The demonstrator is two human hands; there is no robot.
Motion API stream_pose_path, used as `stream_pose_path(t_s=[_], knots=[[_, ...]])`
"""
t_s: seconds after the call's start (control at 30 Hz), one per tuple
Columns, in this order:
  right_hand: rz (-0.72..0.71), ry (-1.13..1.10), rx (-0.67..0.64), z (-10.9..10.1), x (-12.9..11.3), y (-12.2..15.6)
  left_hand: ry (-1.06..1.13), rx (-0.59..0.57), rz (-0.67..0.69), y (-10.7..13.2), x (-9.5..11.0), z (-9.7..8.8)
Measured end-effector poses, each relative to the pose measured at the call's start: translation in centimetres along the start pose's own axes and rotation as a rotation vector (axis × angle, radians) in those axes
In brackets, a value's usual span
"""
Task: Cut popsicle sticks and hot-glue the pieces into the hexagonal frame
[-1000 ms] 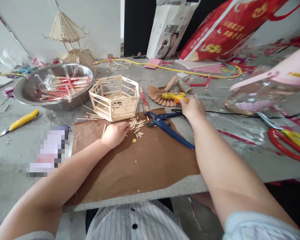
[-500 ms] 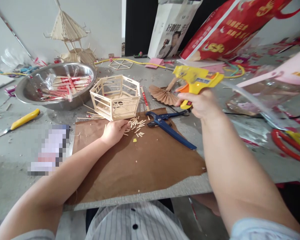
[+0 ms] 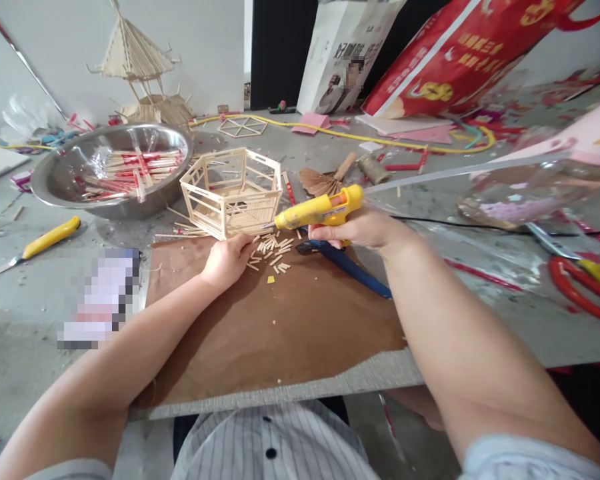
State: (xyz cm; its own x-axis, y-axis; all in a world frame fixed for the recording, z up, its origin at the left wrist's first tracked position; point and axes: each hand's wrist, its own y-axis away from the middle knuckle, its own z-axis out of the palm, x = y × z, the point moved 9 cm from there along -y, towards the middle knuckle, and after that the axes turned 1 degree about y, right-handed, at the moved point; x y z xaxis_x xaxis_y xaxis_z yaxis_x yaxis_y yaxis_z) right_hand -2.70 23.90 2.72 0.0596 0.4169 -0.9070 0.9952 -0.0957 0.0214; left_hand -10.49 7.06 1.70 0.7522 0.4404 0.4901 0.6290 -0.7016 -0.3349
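My right hand grips a yellow glue gun with a glue stick trailing out its back; the nozzle points left at the near wall of a hexagonal frame of pale wooden sticks. My left hand rests curled on the brown paper just in front of that frame, fingertips at a scatter of short cut stick pieces. What its fingers pinch, if anything, is hidden. Blue-handled cutters lie under the glue gun.
A steel bowl holding red-wrapped sticks sits at the back left, a stick pagoda behind it. A yellow knife lies left. A folded paper fan, red and yellow scissors, a black cable and bags crowd the right and back.
My right hand picked the glue gun up off the table, raised it, then swung it down and left to the frame. My left hand stayed by the cut pieces.
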Motion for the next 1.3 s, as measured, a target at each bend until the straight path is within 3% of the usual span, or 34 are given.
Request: stream_pose_path(t_s=[0.67,1.3], knots=[[0.019,0.224,0.008,0.42,0.86,-0.66,0.044,0.017,-0.029,-0.02,-0.18,-0.21],[-0.056,0.196,0.028,0.47,0.27,-0.69,0.027,0.002,-0.039,-0.02,-0.14,-0.23]])
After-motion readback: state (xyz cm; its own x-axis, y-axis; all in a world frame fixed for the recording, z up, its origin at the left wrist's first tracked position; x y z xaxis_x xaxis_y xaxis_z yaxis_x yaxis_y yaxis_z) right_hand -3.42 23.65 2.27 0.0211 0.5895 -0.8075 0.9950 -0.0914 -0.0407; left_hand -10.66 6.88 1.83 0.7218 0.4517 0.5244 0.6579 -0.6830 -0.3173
